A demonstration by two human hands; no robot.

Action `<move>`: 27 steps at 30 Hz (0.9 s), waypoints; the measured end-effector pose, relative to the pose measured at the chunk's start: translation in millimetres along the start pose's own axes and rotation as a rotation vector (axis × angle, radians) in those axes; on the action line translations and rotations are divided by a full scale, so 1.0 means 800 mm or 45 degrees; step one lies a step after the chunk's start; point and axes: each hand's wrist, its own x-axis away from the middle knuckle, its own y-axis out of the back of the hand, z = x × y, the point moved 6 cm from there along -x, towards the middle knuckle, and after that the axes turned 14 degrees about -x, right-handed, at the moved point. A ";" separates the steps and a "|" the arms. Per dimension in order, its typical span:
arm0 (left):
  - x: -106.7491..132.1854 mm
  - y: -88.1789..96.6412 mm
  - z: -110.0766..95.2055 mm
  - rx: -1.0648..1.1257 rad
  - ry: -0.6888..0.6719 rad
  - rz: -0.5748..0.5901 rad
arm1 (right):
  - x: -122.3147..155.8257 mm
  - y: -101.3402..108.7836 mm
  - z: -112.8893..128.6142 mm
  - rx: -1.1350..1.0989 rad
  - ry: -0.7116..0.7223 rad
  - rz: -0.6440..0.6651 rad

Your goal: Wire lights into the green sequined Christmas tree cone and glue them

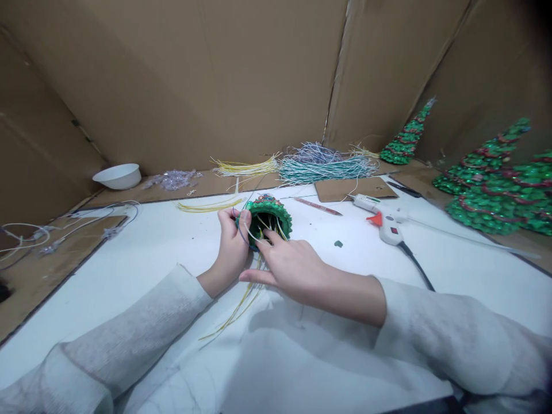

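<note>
A small green decorative Christmas tree point(284, 223) lies tipped, its hollow dark base facing me. My left hand point(232, 238) grips the left side of its rim, thumb on the edge. White and yellow wires point(241, 303) come out of the opening and trail down over the white surface. The fingers of my right hand point(297, 267) reach into the base among these wires, and their tips are partly hidden. Its thumb stretches out to the left, apart from the fingers, below the rim.
A glue gun point(390, 229) with a cord lies at right, near a red pencil-like stick point(319, 206). Bundles of wire point(328, 168), clear plastic bits point(173, 179) and a white bowl point(118, 176) stand along the cardboard wall. Finished-looking green trees point(478, 158) stand at far right.
</note>
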 end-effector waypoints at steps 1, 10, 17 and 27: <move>0.000 0.000 -0.001 -0.018 0.006 -0.004 | -0.002 0.000 0.000 -0.024 -0.016 0.010; -0.002 0.003 0.000 -0.109 0.015 -0.031 | -0.009 -0.003 -0.020 -0.281 -0.048 0.015; -0.001 0.006 -0.006 -0.158 0.010 -0.040 | 0.003 -0.003 -0.018 -0.145 -0.056 -0.169; -0.003 0.012 0.003 -0.099 -0.024 -0.127 | -0.024 0.008 -0.032 -0.504 0.006 -0.444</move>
